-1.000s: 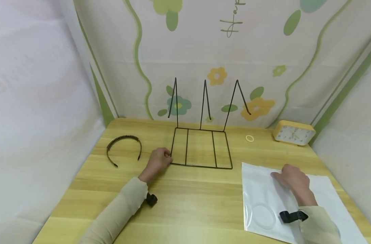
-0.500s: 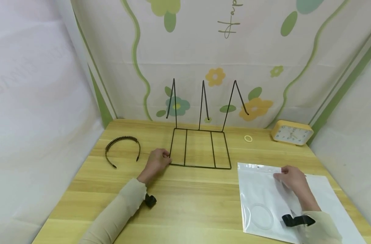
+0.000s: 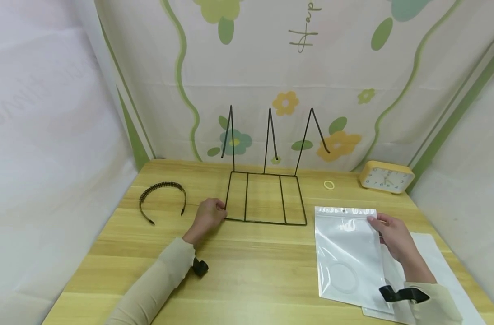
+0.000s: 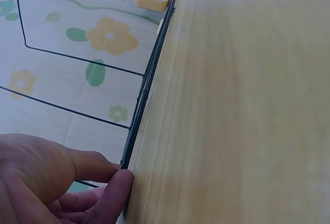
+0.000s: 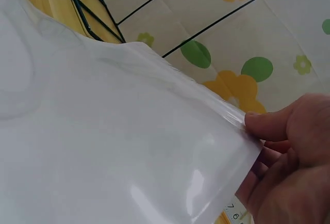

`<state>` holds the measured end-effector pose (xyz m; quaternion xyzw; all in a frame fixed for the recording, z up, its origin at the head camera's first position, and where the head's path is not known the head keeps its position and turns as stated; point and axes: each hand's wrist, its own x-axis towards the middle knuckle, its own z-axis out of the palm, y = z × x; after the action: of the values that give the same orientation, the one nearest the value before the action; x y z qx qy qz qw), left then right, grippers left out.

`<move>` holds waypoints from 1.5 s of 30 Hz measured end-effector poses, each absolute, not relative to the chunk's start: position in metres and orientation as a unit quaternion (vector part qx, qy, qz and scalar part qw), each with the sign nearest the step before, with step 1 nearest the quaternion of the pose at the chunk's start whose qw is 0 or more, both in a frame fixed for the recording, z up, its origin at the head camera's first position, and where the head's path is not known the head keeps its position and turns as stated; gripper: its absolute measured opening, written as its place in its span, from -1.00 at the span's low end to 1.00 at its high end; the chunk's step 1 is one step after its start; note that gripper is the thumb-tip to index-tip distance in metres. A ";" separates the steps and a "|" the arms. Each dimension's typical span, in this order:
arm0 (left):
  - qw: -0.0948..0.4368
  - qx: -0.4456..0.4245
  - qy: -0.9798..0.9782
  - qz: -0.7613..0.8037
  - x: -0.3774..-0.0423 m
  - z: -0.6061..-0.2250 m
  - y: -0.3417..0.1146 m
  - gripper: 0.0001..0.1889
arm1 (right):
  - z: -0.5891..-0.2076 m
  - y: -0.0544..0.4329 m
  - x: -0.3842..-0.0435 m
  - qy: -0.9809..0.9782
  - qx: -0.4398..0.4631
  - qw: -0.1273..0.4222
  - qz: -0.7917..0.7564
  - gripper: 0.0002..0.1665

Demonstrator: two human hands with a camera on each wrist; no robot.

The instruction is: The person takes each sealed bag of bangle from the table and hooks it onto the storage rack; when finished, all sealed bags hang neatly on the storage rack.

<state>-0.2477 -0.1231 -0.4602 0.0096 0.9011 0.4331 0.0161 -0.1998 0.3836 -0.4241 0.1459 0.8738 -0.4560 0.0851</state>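
A black wire rack (image 3: pixel 266 222) stands on the wooden table, its flat base toward me and three bent prongs rising at the back. My left hand (image 3: pixel 208 215) pinches the base's front left corner; the left wrist view shows thumb and finger (image 4: pixel 119 185) on the wire. With my right hand (image 3: pixel 396 237) I pinch the top right corner of a white zip bag (image 3: pixel 348 253), lifted off the table and tilted. A round shape shows in the bag's lower part. In the right wrist view the bag (image 5: pixel 134 131) spreads out from the thumb.
Beneath the bag lie more white sheets or bags (image 3: pixel 438 266). A dark headband (image 3: pixel 163 184) lies left of the rack. A small yellow ring (image 3: pixel 329 185) and a yellow alarm clock (image 3: pixel 387 177) are at the back right. Printed curtains (image 3: pixel 247 67) enclose the table.
My right hand has raised the zip bag off the sheets beneath and shifted it slightly left, uncovering more of them. The left hand and the rack have stayed put.
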 end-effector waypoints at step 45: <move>0.025 0.018 0.898 0.438 -0.247 -0.461 -0.124 -0.77 | -0.343 0.226 -0.218 0.691 -0.119 0.073 -0.709 -0.88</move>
<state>-0.2471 -0.1244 -0.4607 0.0177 0.8983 0.4384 0.0249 -0.2182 0.2261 -0.3426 -0.1186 0.6909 -0.7093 0.0734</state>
